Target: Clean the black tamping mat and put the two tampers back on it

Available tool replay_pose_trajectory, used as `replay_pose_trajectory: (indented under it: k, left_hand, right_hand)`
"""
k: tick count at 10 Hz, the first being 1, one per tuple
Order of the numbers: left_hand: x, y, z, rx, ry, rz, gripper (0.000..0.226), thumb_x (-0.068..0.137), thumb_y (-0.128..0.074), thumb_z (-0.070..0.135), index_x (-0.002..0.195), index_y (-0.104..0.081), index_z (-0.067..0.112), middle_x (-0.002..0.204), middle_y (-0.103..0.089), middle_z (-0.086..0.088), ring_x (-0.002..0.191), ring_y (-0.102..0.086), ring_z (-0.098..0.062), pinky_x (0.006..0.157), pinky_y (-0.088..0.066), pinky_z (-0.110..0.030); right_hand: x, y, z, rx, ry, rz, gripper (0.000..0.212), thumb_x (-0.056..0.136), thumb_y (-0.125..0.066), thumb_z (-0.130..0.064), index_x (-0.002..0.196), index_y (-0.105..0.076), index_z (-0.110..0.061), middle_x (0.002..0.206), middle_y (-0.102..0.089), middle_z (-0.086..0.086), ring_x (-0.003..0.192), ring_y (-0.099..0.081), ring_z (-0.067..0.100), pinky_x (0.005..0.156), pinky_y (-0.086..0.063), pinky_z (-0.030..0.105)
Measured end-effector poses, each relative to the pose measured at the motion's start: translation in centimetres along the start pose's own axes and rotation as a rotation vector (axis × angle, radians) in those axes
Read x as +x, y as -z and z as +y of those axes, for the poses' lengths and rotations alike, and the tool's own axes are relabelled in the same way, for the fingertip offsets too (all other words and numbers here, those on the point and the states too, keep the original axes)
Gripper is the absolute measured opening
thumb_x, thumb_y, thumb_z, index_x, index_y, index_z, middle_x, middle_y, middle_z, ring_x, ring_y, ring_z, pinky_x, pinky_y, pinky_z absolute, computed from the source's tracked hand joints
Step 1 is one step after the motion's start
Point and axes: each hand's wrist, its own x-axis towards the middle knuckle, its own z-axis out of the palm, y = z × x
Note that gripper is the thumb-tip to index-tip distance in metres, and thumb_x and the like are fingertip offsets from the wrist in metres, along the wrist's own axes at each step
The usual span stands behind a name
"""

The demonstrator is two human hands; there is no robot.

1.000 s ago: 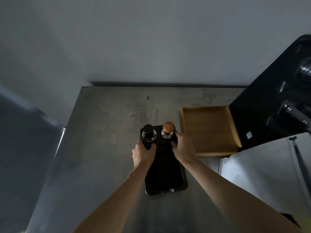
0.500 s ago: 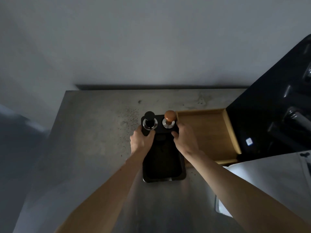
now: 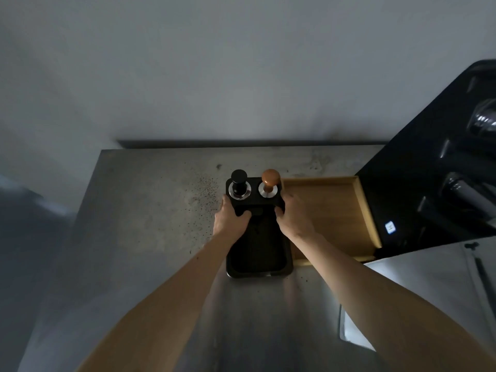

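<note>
The black tamping mat (image 3: 257, 253) lies lengthwise on the grey steel counter (image 3: 139, 237). Two tampers stand upright in round seats at its far end: a black-handled tamper (image 3: 239, 183) on the left and a wooden-handled tamper (image 3: 269, 183) on the right. My left hand (image 3: 230, 218) grips the mat's left edge just below the tampers, thumb on top. My right hand (image 3: 294, 216) grips the right edge the same way. The mat's near half is a dark hollow tray.
A wooden tray (image 3: 335, 210) touches the mat's right side. A black espresso machine (image 3: 434, 170) rises at the right. A white cloth or sheet (image 3: 429, 285) lies at the near right. Coffee grounds (image 3: 204, 189) speckle the counter left of the mat. A wall runs behind.
Both hands have kept hold of the mat and slid it away from me and toward the wooden tray; it now touches the tray's left edge. My view has shifted.
</note>
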Motion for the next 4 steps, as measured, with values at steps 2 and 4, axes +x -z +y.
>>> replay_pose_trajectory:
  k: [2,4]
  left_hand:
    - [-4.1,0.6,-1.2,0.111,0.07,-0.109,0.088,0.095,-0.06,0.032,0.159,-0.002,0.02,0.155,-0.039,-0.015,0.119,-0.059,-0.031,0.079,-0.056,-0.032]
    - [-8.1,3.2,-1.6,0.193,0.133,-0.338,0.053,0.098,-0.057,0.034,0.144,-0.045,0.011,0.142,-0.053,-0.012,0.126,-0.055,-0.027,0.098,-0.046,-0.033]
  right_hand:
    - [-3.8,1.5,-0.6,0.008,-0.096,-0.13,0.011,0.097,-0.049,-0.01,0.095,-0.059,-0.014,0.083,-0.063,0.006,0.067,-0.062,0.017,0.053,-0.042,0.022]
    - [-7.5,2.6,-1.2,-0.042,-0.24,-0.457,0.043,0.099,-0.052,-0.033,0.134,-0.053,-0.007,0.129,-0.059,0.013,0.118,-0.059,0.03,0.094,-0.047,0.032]
